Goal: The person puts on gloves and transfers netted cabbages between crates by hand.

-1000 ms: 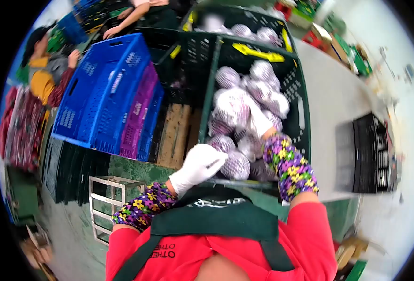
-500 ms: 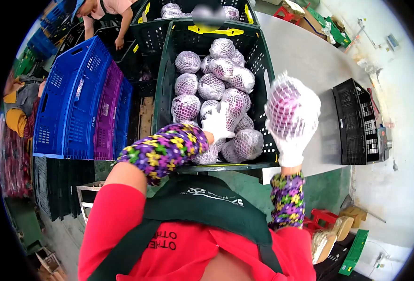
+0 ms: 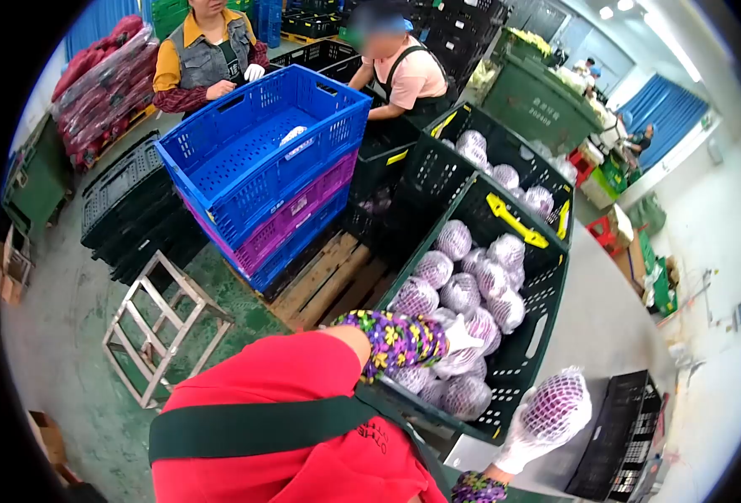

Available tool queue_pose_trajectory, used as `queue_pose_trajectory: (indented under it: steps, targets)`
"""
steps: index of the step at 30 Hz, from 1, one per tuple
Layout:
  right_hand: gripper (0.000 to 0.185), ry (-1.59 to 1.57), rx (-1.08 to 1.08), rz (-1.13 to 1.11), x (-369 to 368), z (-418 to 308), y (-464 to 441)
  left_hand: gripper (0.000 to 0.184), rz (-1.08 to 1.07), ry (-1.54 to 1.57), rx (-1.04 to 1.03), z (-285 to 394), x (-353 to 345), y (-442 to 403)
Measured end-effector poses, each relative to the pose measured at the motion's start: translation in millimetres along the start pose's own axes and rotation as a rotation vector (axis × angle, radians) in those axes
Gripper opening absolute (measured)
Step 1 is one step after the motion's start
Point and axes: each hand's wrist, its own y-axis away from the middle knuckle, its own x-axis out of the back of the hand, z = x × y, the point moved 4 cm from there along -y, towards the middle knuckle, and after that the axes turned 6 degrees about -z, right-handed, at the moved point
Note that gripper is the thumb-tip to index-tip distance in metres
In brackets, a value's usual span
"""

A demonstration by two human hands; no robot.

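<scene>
White-gloved, my right hand [image 3: 517,444] is closed round a purple round item in white foam netting [image 3: 557,407], held over the grey table right of the dark green crate [image 3: 546,335]. Many similar netted items [image 3: 460,293] lie inside that crate. My left hand [image 3: 461,337], also gloved, reaches over the crate's left wall and rests among them, against a netted item [image 3: 481,329]. Its fingers are partly hidden, so whether they grip is unclear.
Stacked blue [image 3: 261,168] and purple crates stand left on a wooden pallet [image 3: 328,281], beside a metal step frame [image 3: 165,327]. Two people stand behind them. A black crate [image 3: 613,436] sits on the grey table [image 3: 588,310]. Another filled crate [image 3: 517,155] is beyond.
The view has swung left and up, showing more of the room. My right hand still holds the netted item, now lower beside the crate's near corner. My left hand remains among the netted items.
</scene>
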Motion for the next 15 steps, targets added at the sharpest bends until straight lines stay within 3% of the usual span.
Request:
queue_pose_trajectory:
  steps: [1,3,4,5,6,7,8,9,10,11,12,14,15]
  targets:
    - [0.073,0.242,0.092,-0.039,-5.5,-1.8,3.5,0.097,-0.025,0.046,0.011,12.0,25.5,31.6]
    - [0.073,0.322,0.140,-0.076,-4.0,-0.1,8.0,0.094,-0.087,0.138,-0.110,11.5,15.6,5.6]
    - [0.074,-0.014,0.030,-0.113,5.2,3.5,6.8,0.090,-0.156,0.209,-0.205,18.4,12.8,3.7]
    - [0.074,-0.489,-0.132,-0.131,13.0,7.5,5.2,0.085,-0.094,0.223,-0.231,20.3,7.5,8.1]
    - [0.074,-0.718,-0.223,-0.137,17.9,8.8,5.7,0.080,-0.031,0.235,-0.256,29.4,12.7,25.6]
    - [0.075,-0.707,-0.229,-0.105,20.1,8.7,10.5,0.080,-0.006,-0.033,-0.363,34.7,-1.4,10.0]
    - [0.076,-0.695,-0.236,-0.074,22.5,8.5,15.3,0.084,-0.107,-0.059,-0.344,53.5,10.7,47.2]
    - [0.077,-0.058,-0.042,-0.146,16.3,-1.0,17.2,0.088,-0.205,-0.085,-0.329,76.3,28.0,86.4]
    - [0.077,0.265,0.046,-0.196,14.8,-6.0,17.4,0.100,-0.227,-0.289,-0.507,70.8,5.7,72.8]
    - [0.078,0.583,0.149,-0.212,13.4,-11.1,18.2,0.116,-0.279,-0.342,-0.509,70.3,3.8,77.4]
    - [0.079,0.008,-0.019,-0.183,24.5,-7.2,16.1,0.123,-0.363,-0.380,-0.484,71.0,5.1,74.8]
    - [0.080,-0.567,-0.189,-0.149,27.8,-1.9,16.0,0.130,-0.438,-0.416,-0.458,66.8,5.0,67.9]
    - [0.080,-0.161,-0.091,-0.192,24.2,-5.9,15.2,0.126,-0.387,-0.339,-0.549,62.2,4.9,60.1]
